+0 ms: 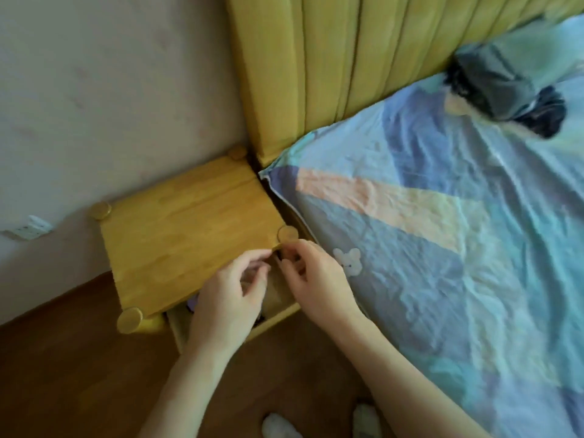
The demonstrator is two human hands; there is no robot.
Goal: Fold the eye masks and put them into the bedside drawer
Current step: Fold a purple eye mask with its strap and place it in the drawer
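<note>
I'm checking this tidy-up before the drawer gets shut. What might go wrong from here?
1. Both the left hand and the right hand are over the open yellow wooden bedside drawer; closing it now might pinch fingers.
2. A dark grey and black bundle of fabric lies on the patchwork bedsheet; if it's eye masks, they could be forgotten.

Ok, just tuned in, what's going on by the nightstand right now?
A person is reaching both hands into the open drawer of the wooden bedside table. The left hand and right hand are close together over the drawer, fingers curled; whether they hold anything is hidden. A dark bundle of fabric lies on the bed near the yellow headboard, away from the hands.
</note>
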